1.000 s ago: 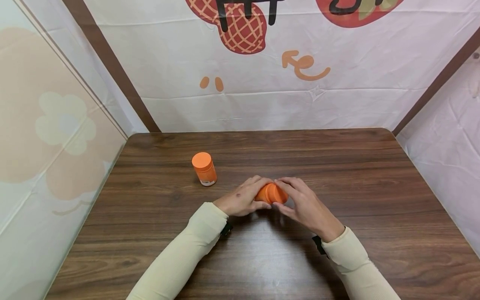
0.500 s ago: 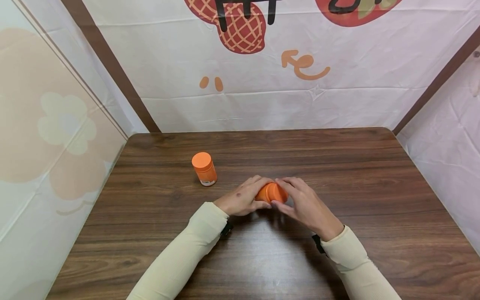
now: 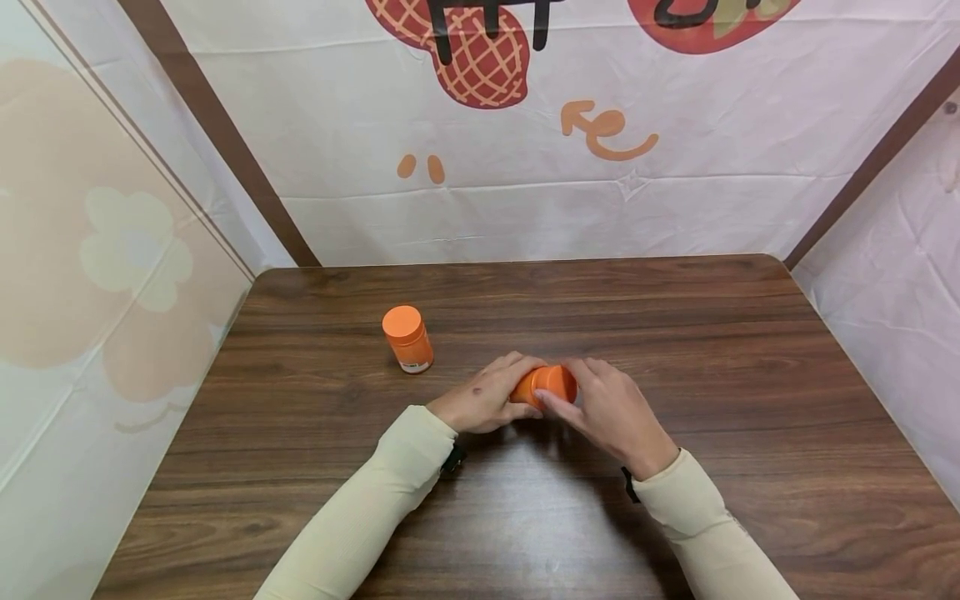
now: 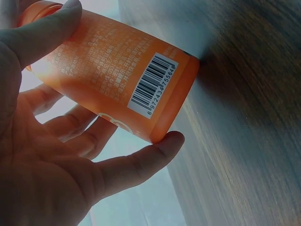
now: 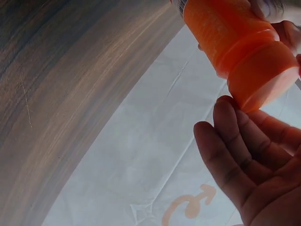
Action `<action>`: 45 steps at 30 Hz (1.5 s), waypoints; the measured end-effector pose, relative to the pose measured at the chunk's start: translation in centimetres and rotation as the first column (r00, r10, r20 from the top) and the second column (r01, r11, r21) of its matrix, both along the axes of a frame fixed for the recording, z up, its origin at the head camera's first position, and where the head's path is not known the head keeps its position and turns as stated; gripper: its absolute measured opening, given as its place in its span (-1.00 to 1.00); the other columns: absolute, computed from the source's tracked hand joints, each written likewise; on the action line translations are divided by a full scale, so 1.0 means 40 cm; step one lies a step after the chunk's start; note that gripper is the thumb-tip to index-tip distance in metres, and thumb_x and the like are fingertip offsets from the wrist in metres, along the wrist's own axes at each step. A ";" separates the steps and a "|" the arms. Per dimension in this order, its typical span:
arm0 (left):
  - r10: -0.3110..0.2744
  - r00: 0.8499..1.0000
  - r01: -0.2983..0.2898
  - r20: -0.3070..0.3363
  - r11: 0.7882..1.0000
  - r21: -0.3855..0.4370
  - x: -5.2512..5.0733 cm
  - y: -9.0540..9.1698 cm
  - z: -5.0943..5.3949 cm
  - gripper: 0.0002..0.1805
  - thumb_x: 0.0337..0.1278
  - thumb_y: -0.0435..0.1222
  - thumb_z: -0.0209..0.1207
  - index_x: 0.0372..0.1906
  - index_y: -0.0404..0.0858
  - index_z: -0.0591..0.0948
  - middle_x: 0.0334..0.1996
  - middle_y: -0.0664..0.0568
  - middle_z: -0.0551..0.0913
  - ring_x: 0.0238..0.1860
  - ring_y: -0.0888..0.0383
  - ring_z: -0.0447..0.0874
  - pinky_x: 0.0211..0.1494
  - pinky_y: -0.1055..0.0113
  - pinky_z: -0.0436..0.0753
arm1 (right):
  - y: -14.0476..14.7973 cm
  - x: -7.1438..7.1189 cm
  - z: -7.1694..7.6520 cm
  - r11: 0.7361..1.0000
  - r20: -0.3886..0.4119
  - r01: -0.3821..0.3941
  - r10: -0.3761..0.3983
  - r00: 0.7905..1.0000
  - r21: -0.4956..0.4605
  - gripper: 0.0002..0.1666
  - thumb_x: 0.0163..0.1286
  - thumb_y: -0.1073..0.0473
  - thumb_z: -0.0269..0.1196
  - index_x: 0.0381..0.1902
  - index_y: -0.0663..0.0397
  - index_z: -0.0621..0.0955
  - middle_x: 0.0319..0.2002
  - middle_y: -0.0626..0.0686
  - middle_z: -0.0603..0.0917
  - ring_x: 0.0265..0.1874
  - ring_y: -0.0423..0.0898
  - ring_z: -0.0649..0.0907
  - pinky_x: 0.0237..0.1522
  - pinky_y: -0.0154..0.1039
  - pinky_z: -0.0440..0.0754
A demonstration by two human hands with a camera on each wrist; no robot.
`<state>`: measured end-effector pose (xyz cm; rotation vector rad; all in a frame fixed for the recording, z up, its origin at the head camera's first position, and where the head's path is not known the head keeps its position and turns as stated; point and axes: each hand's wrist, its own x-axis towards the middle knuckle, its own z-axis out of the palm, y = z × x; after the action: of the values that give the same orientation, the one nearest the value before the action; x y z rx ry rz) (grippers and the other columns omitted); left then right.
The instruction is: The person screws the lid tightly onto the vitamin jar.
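A dark brown wood-grain table [image 3: 750, 375] with rounded far corners fills the lower part of the head view, a pale sheen at bottom centre. Left of centre, an orange lidded bottle [image 3: 408, 340] stands upright on it.

Left arm [image 3: 360, 508] slanting rightward, right arm [image 3: 705, 517] slanting leftward, both pointing toward far edge of desk [image 3: 712, 333]; hands nearly meeting midway between left and right edges. Left hand [image 3: 483, 397] gripping, thumb opposing fingers, outermost finger stretching out. Right hand [image 3: 613, 414] pinching, thumb facing fingers.
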<state>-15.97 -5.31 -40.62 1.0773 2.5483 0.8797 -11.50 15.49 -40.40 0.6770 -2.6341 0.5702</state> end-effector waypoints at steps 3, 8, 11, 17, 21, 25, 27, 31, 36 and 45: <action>0.004 1.000 -0.004 0.008 1.000 -0.003 0.000 -0.001 -0.001 -0.39 0.21 -0.19 0.37 0.32 -0.16 0.42 0.06 -0.03 0.49 -0.01 0.08 0.46 0.07 0.14 0.52 | 0.003 0.001 0.005 1.000 0.047 0.002 -0.002 0.999 0.002 -0.39 0.28 -0.19 0.39 -0.07 0.27 0.60 -0.48 0.06 0.61 -0.62 -0.15 0.51 -0.56 -0.26 0.52; -0.001 1.000 0.001 0.021 1.000 -0.005 0.000 -0.003 0.000 -0.38 0.21 -0.19 0.36 0.34 -0.15 0.41 0.05 -0.03 0.49 -0.03 0.09 0.46 0.06 0.14 0.52 | 0.028 0.006 0.023 0.995 0.140 -0.096 0.099 0.985 -0.034 -0.05 0.20 -0.16 0.47 0.37 0.27 0.41 -0.05 0.21 0.67 -0.28 0.02 0.68 -0.22 -0.07 0.67; -0.007 1.000 0.007 0.015 1.000 -0.002 0.000 -0.004 0.001 -0.36 0.22 -0.19 0.36 0.35 -0.17 0.40 0.04 -0.02 0.49 -0.02 0.09 0.47 0.09 0.13 0.52 | 0.048 0.004 0.029 0.982 0.141 -0.190 0.188 0.972 0.000 -0.05 0.17 -0.03 0.52 0.43 0.15 0.38 0.23 0.24 0.53 0.06 0.17 0.62 0.03 0.09 0.60; -0.015 1.000 0.015 0.003 1.000 0.004 -0.001 -0.008 -0.002 -0.36 0.21 -0.19 0.37 0.34 -0.18 0.40 0.02 -0.01 0.49 -0.04 0.09 0.48 0.07 0.12 0.53 | 0.061 0.004 0.023 0.955 0.088 -0.294 0.290 0.953 0.030 -0.16 0.09 0.25 0.56 0.34 0.11 0.49 0.27 0.21 0.50 0.15 0.18 0.57 0.07 0.10 0.59; -0.030 1.000 0.030 -0.004 0.999 0.013 0.000 -0.008 -0.005 -0.38 0.22 -0.19 0.36 0.33 -0.18 0.40 0.02 0.00 0.49 -0.03 0.10 0.47 0.07 0.14 0.53 | 0.057 0.002 0.016 0.951 0.052 -0.309 0.308 0.950 0.012 -0.23 0.07 0.33 0.55 0.26 0.17 0.53 0.17 0.17 0.55 0.10 0.10 0.59 0.07 0.01 0.60; -0.031 0.999 0.032 -0.010 0.999 0.017 0.002 -0.007 -0.007 -0.37 0.21 -0.19 0.36 0.33 -0.19 0.40 0.02 -0.01 0.49 -0.04 0.10 0.47 0.06 0.14 0.53 | 0.050 0.000 0.014 0.955 0.025 -0.297 0.297 0.955 0.004 -0.29 0.09 0.29 0.55 0.21 0.22 0.56 0.09 0.13 0.58 0.02 0.05 0.63 0.03 -0.04 0.62; -0.026 1.000 0.026 -0.011 1.000 0.014 0.002 -0.006 -0.007 -0.36 0.21 -0.19 0.37 0.33 -0.18 0.40 0.03 -0.01 0.49 -0.03 0.10 0.47 0.06 0.15 0.53 | 0.048 0.000 0.013 0.959 0.020 -0.285 0.285 0.958 -0.001 -0.30 0.10 0.25 0.55 0.20 0.25 0.56 0.05 0.13 0.60 -0.02 0.03 0.64 -0.01 -0.06 0.64; -0.019 1.000 0.019 -0.009 1.000 0.008 0.002 -0.006 -0.005 -0.36 0.20 -0.17 0.37 0.33 -0.17 0.40 0.05 -0.02 0.49 -0.02 0.10 0.47 0.06 0.15 0.53 | 0.045 0.001 0.012 0.965 0.025 -0.261 0.261 0.965 -0.016 -0.31 0.13 0.16 0.55 0.17 0.30 0.56 -0.04 0.12 0.62 -0.14 -0.01 0.67 -0.11 -0.11 0.67; -0.020 1.000 0.020 -0.011 1.000 0.008 0.002 -0.004 -0.004 -0.36 0.19 -0.18 0.38 0.33 -0.18 0.41 0.06 -0.03 0.50 -0.01 0.09 0.47 0.07 0.15 0.53 | 0.042 0.003 0.011 0.977 0.047 -0.213 0.213 0.976 -0.015 -0.37 0.17 0.07 0.53 0.09 0.29 0.59 -0.17 0.08 0.62 -0.30 -0.09 0.63 -0.26 -0.18 0.66; -0.013 1.000 0.013 -0.007 1.000 -0.001 0.002 -0.004 0.000 -0.37 0.20 -0.19 0.37 0.33 -0.18 0.41 0.05 -0.03 0.49 -0.02 0.08 0.46 0.06 0.14 0.52 | 0.033 0.005 0.020 0.996 0.166 -0.087 0.085 0.982 0.001 -0.40 0.30 -0.18 0.38 0.01 0.21 0.61 -0.31 0.00 0.63 -0.42 -0.16 0.59 -0.37 -0.21 0.60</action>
<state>-15.90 -5.47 -40.61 1.0977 2.5437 0.8729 -11.31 16.83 -39.61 0.7806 -2.7724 0.6671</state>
